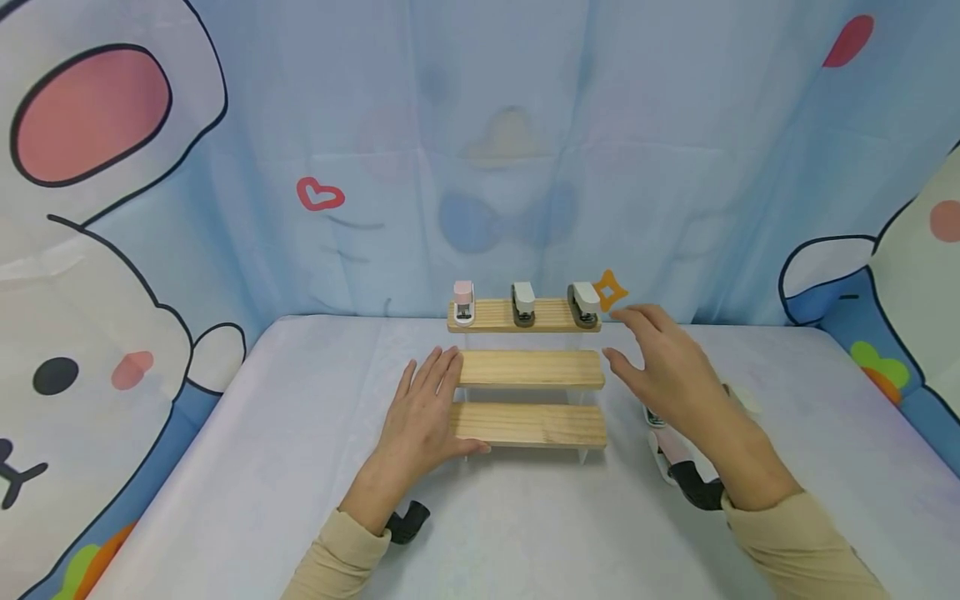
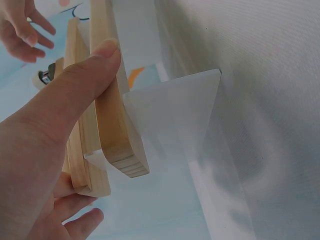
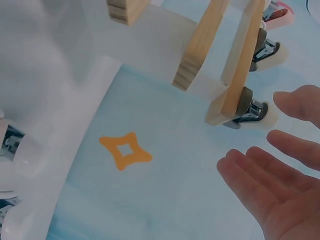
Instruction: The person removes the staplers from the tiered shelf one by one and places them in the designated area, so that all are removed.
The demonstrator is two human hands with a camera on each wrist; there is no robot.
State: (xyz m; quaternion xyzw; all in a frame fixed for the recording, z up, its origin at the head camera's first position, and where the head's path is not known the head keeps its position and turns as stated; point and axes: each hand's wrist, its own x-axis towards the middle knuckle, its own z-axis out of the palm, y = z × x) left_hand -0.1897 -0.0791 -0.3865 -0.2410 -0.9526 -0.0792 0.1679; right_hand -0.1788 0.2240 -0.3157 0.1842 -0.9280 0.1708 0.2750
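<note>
A three-tier wooden display stand [image 1: 531, 367] with clear legs stands on the white-covered table. On its top board sit a pink stapler [image 1: 464, 303], a white stapler with a dark base [image 1: 522, 304] and a similar white stapler [image 1: 583, 305] at the right end. My left hand [image 1: 423, 408] holds the stand's left end, thumb against the lowest board's front edge and fingers at the middle board's end. My right hand [image 1: 663, 367] hovers right of the stand, fingers spread, nothing in them. In the right wrist view its fingertips [image 3: 282, 100] are close to the rightmost stapler.
More staplers, including a pink one [image 1: 671, 446], lie on the table right of the stand, partly hidden by my right forearm. A blue printed curtain [image 1: 360, 100] hangs behind the table's back edge. Black wrist-camera parts [image 1: 408, 522] show at both wrists.
</note>
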